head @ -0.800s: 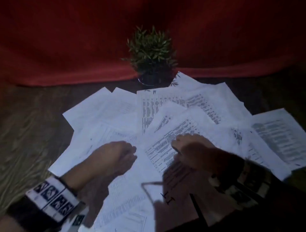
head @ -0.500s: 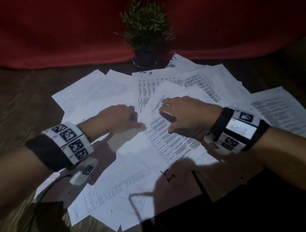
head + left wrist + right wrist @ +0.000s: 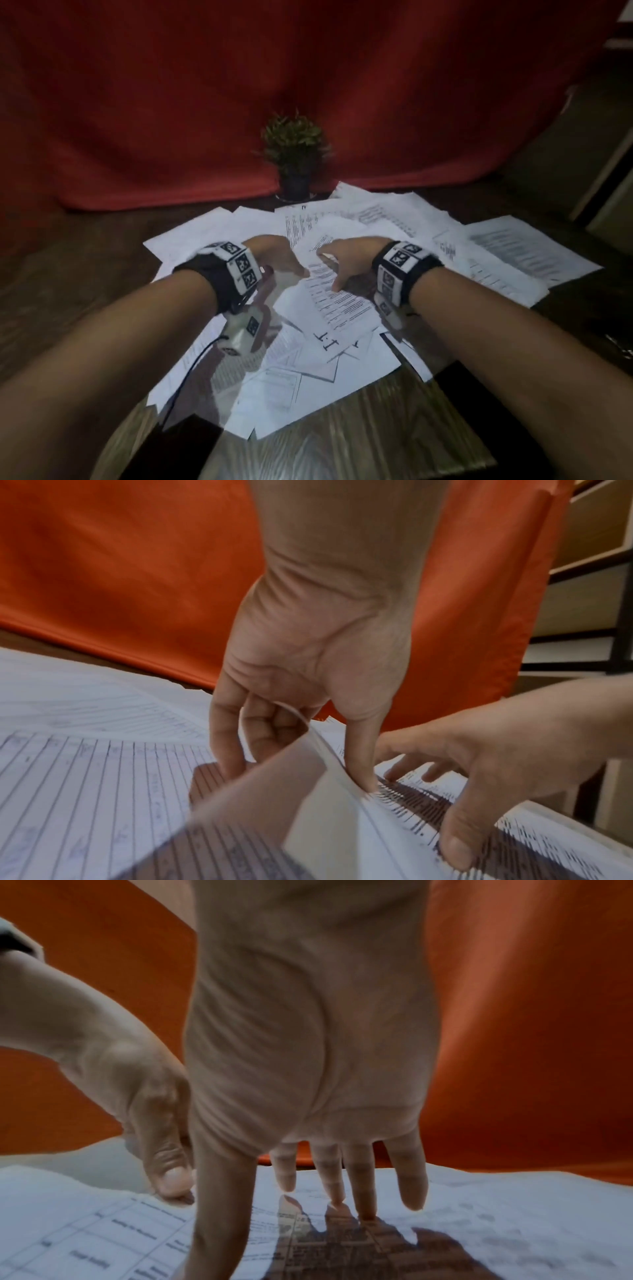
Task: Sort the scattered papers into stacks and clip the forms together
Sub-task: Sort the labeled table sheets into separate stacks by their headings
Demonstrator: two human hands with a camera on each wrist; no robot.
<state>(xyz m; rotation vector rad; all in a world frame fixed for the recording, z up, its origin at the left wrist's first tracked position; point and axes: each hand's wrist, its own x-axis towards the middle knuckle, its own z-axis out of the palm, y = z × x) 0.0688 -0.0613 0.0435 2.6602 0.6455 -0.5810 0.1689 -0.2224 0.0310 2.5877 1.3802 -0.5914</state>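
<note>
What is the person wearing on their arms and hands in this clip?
Both forearms are bare, with no sleeves or gloves. The left hand and right hand each sit beyond a black wrist strap carrying white blocks printed with black square marker patterns. A small white camera box hangs under the left wrist, with a thin black cable trailing back from it.
</note>
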